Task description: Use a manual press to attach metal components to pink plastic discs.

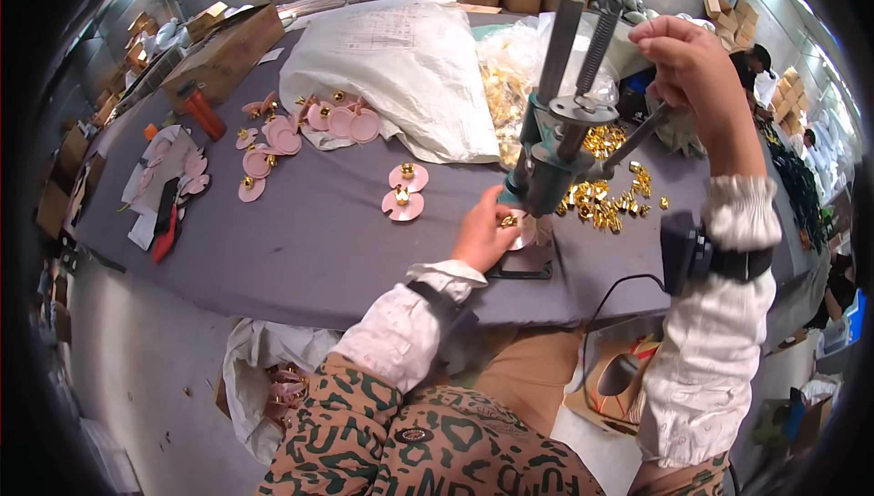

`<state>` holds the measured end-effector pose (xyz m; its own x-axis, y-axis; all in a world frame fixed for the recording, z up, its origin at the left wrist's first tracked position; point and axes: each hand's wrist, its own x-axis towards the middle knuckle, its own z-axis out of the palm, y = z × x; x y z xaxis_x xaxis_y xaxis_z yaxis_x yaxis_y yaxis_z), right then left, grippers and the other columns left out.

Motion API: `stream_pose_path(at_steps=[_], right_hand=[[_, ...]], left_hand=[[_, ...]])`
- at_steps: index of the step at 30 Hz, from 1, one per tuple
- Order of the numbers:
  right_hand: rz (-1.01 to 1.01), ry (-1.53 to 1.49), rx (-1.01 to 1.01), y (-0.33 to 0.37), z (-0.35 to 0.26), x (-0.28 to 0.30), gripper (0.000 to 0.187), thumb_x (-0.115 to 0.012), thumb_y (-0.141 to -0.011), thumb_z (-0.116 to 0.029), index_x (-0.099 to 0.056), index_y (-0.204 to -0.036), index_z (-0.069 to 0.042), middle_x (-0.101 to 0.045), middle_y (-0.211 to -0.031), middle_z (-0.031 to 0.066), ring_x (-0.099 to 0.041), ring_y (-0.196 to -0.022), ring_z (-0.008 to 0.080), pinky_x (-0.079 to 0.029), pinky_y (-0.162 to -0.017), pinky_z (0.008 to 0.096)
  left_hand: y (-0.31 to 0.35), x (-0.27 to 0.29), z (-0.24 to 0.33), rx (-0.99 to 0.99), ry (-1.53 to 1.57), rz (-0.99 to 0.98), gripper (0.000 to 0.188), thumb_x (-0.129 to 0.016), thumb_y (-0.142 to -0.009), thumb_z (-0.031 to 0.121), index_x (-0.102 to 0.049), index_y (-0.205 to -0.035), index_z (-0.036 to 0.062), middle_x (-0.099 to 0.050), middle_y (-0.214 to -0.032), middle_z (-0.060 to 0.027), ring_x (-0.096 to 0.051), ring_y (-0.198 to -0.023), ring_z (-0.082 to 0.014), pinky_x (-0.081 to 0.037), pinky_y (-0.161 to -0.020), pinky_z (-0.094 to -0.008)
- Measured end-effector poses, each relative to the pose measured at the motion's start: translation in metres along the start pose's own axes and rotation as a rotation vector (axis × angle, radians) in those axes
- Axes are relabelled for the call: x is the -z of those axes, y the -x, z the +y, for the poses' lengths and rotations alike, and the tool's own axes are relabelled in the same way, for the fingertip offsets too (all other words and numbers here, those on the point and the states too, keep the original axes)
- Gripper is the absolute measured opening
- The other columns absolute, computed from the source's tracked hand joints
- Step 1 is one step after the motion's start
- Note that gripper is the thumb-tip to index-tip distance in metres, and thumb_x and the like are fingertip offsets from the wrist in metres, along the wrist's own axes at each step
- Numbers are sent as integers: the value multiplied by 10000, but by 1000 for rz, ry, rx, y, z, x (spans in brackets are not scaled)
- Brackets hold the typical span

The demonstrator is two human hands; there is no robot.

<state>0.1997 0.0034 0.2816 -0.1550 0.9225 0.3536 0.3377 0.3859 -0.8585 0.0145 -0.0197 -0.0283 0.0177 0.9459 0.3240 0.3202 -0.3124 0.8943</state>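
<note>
A green hand press [552,168] with a coil spring and a side lever [637,139] stands on the table before me. My left hand [485,234] is closed at its base, fingertips pinching a small gold crown piece [509,221] on a pink disc [524,234] under the press head. My right hand [696,68] is raised, fingers curled at the upper end of the lever; part of the grip is hidden. Left of the press lie two pink discs with gold crowns [402,203]. Loose gold crown pieces [596,205] are heaped behind and right of it.
Several pink pieces [284,136] lie by a large white sack [387,64]. Farther left are a red-handled tool [164,246], an orange-red cylinder [202,112] and a cardboard box [228,55]. Below the table edge sits a white bag [250,387] of pink pieces. People work at far right.
</note>
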Motion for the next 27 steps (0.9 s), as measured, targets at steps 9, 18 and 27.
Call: stream_pose_path(at_steps=[9, 18, 27], right_hand=[[-37, 19, 16, -15, 10, -7, 119, -589, -865, -139, -638, -939, -60, -392, -535, -105, -295, -417, 16, -369, -523, 203], [-53, 26, -5, -16, 5, -6, 117, -581, -871, -130, -636, -943, -56, -390, -532, -102, -318, -420, 22, -389, -542, 214], [-102, -6, -62, -53, 15, -7, 89, -576, -866, -104, -628, -920, -56, -377, -554, -86, -307, -433, 38, -361, -496, 231]], left_hand=[[70, 221, -16, 84, -653, -381, 402, -768, -693, 195, -630, -1048, 67, -617, -925, -117, -568, -950, -319, -459, -841, -408], [-11, 151, -54, -41, -611, 36, 334, -771, -713, 180, -660, -994, 39, -638, -905, -129, -617, -891, -313, -502, -790, -381], [-13, 40, 4, 9, -51, -283, 566, -765, -702, 109, -528, -1212, 47, -701, -999, -166, -677, -937, -312, -531, -820, -390]])
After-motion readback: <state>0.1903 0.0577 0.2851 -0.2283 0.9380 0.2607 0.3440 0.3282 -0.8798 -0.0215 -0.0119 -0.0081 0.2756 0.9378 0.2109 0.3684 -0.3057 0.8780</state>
